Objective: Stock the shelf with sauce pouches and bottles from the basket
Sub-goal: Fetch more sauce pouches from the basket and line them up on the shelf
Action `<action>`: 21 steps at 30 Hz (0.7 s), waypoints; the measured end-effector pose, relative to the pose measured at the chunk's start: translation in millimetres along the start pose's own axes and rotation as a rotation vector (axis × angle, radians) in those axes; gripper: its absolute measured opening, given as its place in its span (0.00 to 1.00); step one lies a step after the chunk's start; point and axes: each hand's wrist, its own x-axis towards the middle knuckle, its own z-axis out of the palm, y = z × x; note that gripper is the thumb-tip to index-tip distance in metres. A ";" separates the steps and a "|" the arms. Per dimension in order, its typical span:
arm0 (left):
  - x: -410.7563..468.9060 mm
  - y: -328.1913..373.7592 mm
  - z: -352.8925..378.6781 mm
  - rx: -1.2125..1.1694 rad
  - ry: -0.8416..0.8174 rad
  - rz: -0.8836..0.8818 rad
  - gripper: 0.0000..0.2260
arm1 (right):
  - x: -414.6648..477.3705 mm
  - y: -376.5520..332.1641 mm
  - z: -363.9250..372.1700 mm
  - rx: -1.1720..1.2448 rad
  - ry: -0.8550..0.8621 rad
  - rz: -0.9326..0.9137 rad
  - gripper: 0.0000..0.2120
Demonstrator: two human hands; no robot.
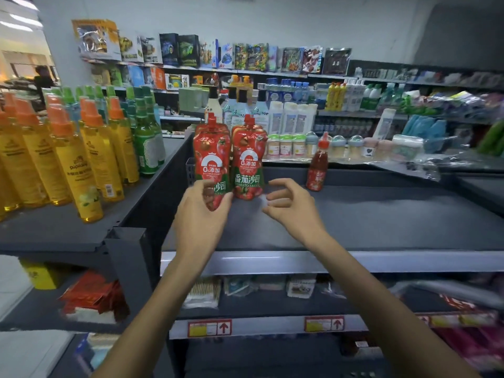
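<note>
Two bare forearms, cut off by the bottom edge, reaching up to the shelf.

Left hand: curled round the lower end of the left pouch, thumb across its front; the pouch's bottom corner is hidden by the hand.
Right hand: fingers spread and loosely bent, holding nothing, just beside the right pouch; its fingertips are blurred, so contact cannot be told.

Both pouches: red tomato sauce, red caps, upright side by side at the shelf's left end. More pouches stand behind each, mostly hidden.
Sauce bottle: red, small, upright at the back of the shelf, well apart to the right of the pouches.

Grey perforated item behind the left pouch: mostly covered, not identifiable.
Yellow spray bottles, orange caps: on the next shelf to the left, cut off by the frame edge.
Green bottles: behind them.
Small jars: row beyond the shelf's back edge.
Price tags: on a lower rail, print unreadable.
</note>
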 end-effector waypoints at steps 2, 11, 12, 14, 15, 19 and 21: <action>-26.1 17.7 13.9 -0.155 -0.048 0.124 0.11 | -30.0 3.0 -31.3 0.072 0.035 0.003 0.23; -195.0 97.4 133.5 -0.551 -0.750 0.071 0.03 | -220.8 93.9 -182.0 0.086 0.309 0.173 0.17; -220.2 99.6 149.2 -0.567 -0.869 0.028 0.03 | -251.3 114.3 -195.9 0.078 0.351 0.247 0.16; -272.1 92.6 183.4 -0.554 -1.079 -0.079 0.04 | -318.0 155.4 -218.5 0.058 0.452 0.420 0.15; -299.4 84.9 199.9 -0.522 -1.176 -0.137 0.04 | -354.7 177.0 -225.6 0.055 0.507 0.510 0.15; -411.5 45.2 251.9 -0.276 -1.498 -0.352 0.06 | -511.8 252.6 -232.7 0.058 0.677 0.928 0.13; -458.8 26.0 269.2 -0.146 -1.604 -0.428 0.04 | -592.5 289.1 -224.7 0.105 0.750 1.152 0.14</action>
